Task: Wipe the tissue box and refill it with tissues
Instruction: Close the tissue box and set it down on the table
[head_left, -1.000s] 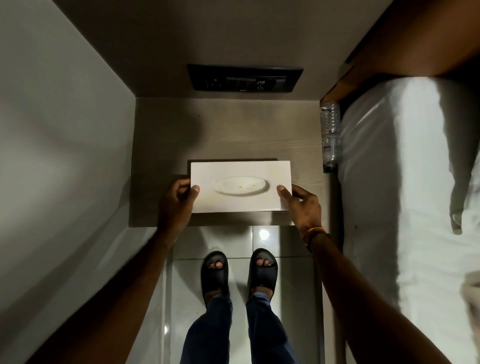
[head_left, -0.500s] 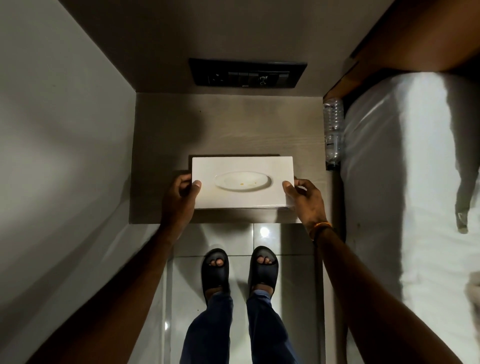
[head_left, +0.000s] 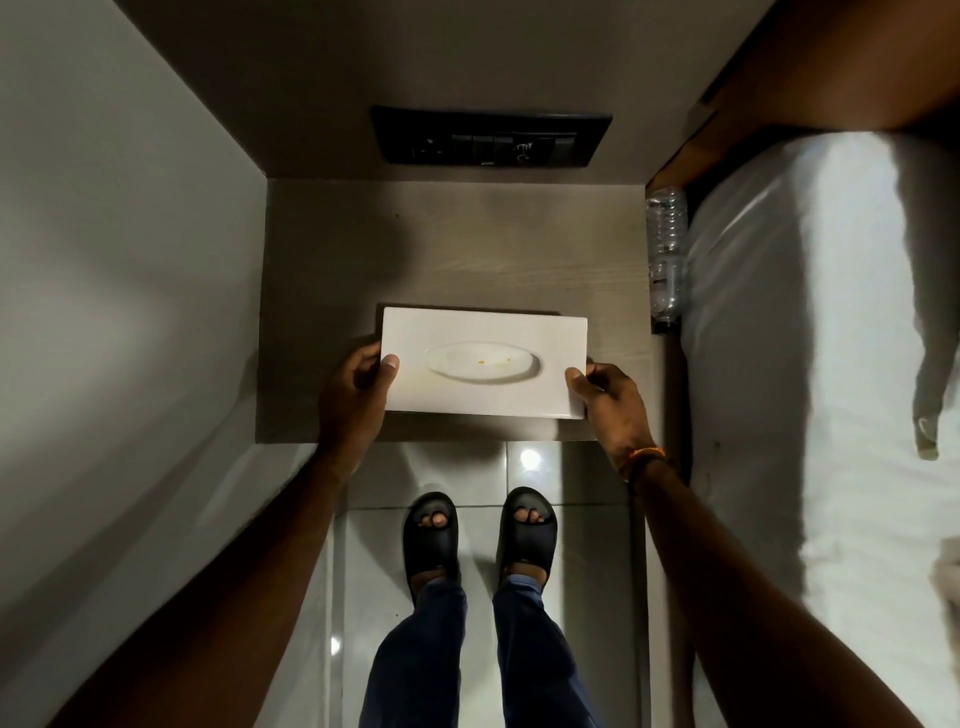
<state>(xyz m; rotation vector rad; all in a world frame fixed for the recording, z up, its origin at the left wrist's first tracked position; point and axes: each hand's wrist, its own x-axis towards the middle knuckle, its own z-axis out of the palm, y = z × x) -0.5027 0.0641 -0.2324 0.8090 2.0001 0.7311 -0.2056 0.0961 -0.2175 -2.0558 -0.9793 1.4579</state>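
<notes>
A white rectangular tissue box (head_left: 483, 332) with an oval opening on top sits over the front part of a wooden bedside table (head_left: 457, 249). Small yellowish specks show inside the oval. No tissue sticks out of it. My left hand (head_left: 353, 400) grips the box's left end, thumb on top. My right hand (head_left: 608, 405) grips the right end the same way, with an orange band on its wrist. No cloth or spare tissues are in view.
A clear plastic water bottle (head_left: 666, 249) lies between the table and a white bed (head_left: 810, 364) on the right. A black switch panel (head_left: 488, 136) is on the back wall. A plain wall runs along the left. My sandalled feet stand on glossy tiles below.
The box, held at both ends, has shifted slightly away from the table's front edge towards the wall. Both hands kept their grip.
</notes>
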